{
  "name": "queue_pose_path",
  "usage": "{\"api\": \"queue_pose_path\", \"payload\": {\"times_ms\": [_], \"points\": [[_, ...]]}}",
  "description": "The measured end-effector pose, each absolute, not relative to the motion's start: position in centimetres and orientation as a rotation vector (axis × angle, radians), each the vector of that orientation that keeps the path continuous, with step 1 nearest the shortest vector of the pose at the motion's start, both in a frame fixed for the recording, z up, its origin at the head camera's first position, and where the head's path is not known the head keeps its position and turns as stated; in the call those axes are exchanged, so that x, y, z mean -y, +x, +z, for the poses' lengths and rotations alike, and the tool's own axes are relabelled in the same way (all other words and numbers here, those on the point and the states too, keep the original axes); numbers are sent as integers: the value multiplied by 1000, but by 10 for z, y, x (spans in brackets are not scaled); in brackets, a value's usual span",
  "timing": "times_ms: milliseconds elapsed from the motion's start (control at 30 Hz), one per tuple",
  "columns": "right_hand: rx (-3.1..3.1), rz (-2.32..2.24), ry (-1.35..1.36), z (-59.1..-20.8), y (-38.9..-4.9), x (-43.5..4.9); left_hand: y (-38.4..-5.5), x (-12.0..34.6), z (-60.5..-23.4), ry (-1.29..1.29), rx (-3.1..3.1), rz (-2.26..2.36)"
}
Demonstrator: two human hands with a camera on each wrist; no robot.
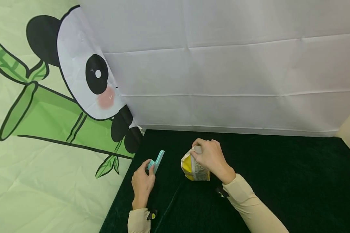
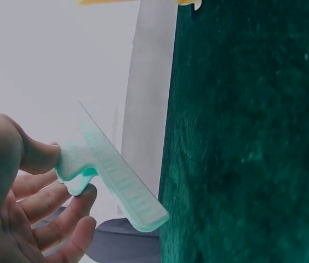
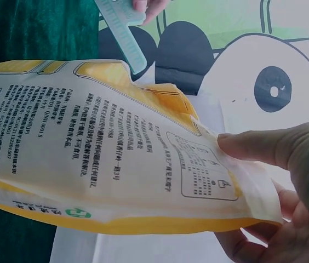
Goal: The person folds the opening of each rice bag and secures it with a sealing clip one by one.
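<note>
Between the thumb and fingers of my left hand [image 1: 143,185] is a mint-green bag clip [image 1: 156,162], raised over the left part of the table. Its long ridged bar [image 2: 127,183] and the handle tabs under my thumb show in the left wrist view. My right hand [image 1: 211,157] pinches the top of a yellow and white printed food bag [image 1: 194,169]. In the right wrist view the bag [image 3: 99,142] spans the frame, its gathered end between thumb and fingers. The clip and the bag are apart. What the bag contains is hidden.
A dark green cloth [image 1: 280,174] covers the table. Behind it hangs a creased white sheet [image 1: 221,71]. At the left is a light green backdrop [image 1: 26,181] with a panda and bamboo print.
</note>
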State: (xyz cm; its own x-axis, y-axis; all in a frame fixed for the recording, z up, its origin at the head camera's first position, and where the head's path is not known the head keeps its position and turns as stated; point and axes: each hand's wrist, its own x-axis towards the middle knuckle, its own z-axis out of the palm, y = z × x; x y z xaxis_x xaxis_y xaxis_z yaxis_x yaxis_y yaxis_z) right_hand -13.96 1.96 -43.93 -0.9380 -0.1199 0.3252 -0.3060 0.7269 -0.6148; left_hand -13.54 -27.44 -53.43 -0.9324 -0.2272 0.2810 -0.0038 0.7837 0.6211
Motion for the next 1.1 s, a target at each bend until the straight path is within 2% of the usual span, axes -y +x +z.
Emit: {"api": "queue_pose_path", "payload": {"times_ms": [600,1100], "points": [[2659,1063,340,-440,-142,-14,-136,270,-532,130,2550,-943],[2626,1100,300,-443,-120,12,-127,280,-530,-81,2552,-1071]]}}
